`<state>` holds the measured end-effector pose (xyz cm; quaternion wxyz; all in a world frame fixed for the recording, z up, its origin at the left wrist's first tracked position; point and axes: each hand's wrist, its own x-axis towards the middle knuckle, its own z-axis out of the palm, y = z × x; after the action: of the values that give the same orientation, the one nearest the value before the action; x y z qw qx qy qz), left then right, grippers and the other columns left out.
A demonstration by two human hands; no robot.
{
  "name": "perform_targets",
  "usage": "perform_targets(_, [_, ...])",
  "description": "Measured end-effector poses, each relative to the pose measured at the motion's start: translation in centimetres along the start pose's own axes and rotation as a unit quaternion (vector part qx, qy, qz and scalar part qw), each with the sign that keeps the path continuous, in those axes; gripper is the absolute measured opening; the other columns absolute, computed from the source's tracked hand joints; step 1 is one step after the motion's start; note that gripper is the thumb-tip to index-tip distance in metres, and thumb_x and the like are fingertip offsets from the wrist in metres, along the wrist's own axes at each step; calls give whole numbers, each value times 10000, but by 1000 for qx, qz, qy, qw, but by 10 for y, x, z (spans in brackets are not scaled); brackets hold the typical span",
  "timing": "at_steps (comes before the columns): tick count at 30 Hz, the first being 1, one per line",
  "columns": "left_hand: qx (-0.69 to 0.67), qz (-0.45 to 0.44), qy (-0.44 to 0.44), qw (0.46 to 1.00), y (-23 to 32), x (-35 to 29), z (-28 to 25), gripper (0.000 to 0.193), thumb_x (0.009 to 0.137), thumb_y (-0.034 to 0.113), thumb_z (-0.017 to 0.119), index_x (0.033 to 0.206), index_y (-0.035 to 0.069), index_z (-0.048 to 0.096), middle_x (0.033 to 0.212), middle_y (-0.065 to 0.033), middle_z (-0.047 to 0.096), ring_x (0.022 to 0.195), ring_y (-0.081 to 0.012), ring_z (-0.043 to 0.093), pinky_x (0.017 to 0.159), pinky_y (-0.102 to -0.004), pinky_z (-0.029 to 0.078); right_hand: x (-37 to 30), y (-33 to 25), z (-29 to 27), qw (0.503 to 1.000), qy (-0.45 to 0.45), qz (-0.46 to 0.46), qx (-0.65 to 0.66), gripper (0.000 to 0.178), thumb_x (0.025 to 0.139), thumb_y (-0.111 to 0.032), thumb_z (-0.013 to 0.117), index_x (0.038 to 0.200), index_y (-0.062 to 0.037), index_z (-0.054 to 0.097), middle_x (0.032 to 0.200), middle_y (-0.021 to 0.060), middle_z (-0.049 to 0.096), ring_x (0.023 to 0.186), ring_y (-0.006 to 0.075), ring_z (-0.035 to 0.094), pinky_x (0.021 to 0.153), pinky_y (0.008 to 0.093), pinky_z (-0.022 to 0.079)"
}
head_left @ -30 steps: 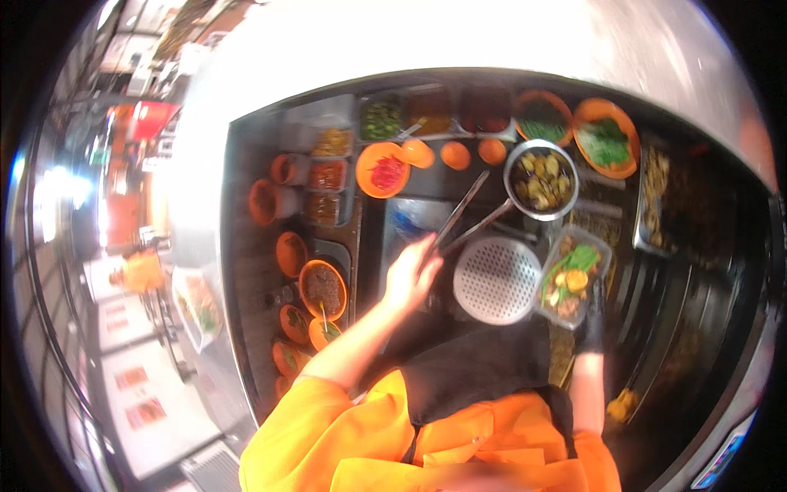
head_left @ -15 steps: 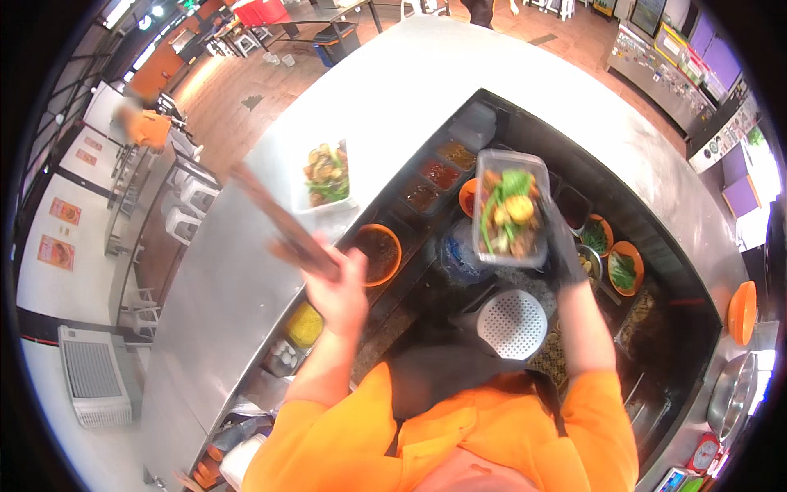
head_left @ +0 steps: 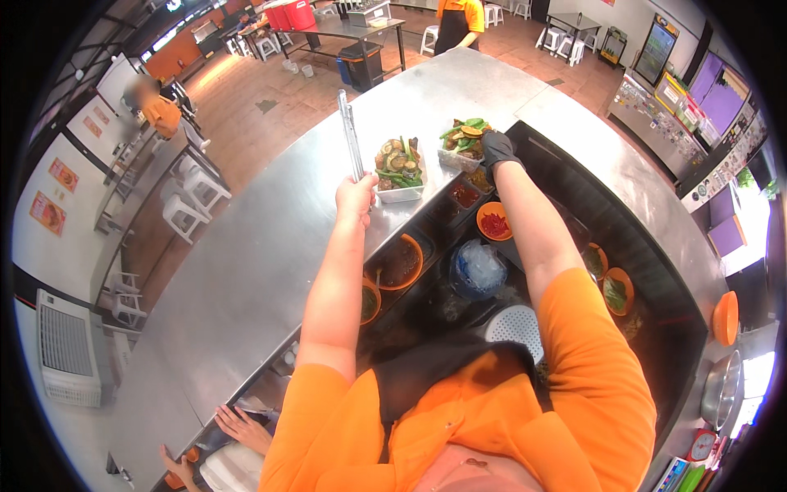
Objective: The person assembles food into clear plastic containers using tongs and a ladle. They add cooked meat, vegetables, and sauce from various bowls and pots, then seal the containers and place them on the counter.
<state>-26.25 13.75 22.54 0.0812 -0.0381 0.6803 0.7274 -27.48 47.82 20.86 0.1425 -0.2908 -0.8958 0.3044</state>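
Observation:
My bare left hand (head_left: pixel 356 199) is closed around the handle end of metal tongs (head_left: pixel 350 131), which point away from me over the steel counter. Just right of it, a clear plastic container (head_left: pixel 401 194) filled with cooked vegetables (head_left: pixel 399 156) stands on the counter. Farther right and a little farther away, my right hand (head_left: pixel 498 151), in a black glove, grips the side of a second clear container (head_left: pixel 456 160). Green leaves and browned pieces heap above its rim. This container is at the counter's inner edge; whether it rests fully there I cannot tell. The glove hides its right side.
Below my arms are orange bowls of dark sauce (head_left: pixel 400 264) and red chillies (head_left: pixel 494 223), a blue-wrapped tub (head_left: pixel 478 271) and a white perforated disc (head_left: pixel 515 330). Another person's hand (head_left: pixel 244 428) touches the counter edge at lower left. A person in orange (head_left: pixel 459 20) stands beyond the counter.
My right hand has carried its container away from me to the counter, beside the other one. My left hand has moved farther away, and the tongs now point forward instead of left.

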Motion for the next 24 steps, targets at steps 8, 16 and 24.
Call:
perform_targets(8, [-63,-7,-5,998,2,-53,-25,191,838,59,649,1005,45,556,748,-21,541,562,-109,479,500,-277,403,-22,-44,-3,993,-95,-61,28,548,1027,-402,364,1224,44,612,1216,274,636,1120,407,633,943,452,512])
perform_targets(16, [-115,50,-81,989,-9,-144,-38,197,873,-16,634,1027,51,531,800,-17,564,607,-103,530,544,-255,448,-188,-5,-21,714,-311,134,613,613,990,-485,565,1422,-59,480,1418,92,533,1239,236,545,977,377,491])
perform_targets(24, [91,17,-262,961,-87,-183,15,190,887,83,704,1010,74,559,864,33,558,757,-50,521,690,-240,464,-334,65,-63,622,-322,181,691,874,873,-146,711,1576,-104,194,1522,107,418,1384,249,448,1127,380,416])
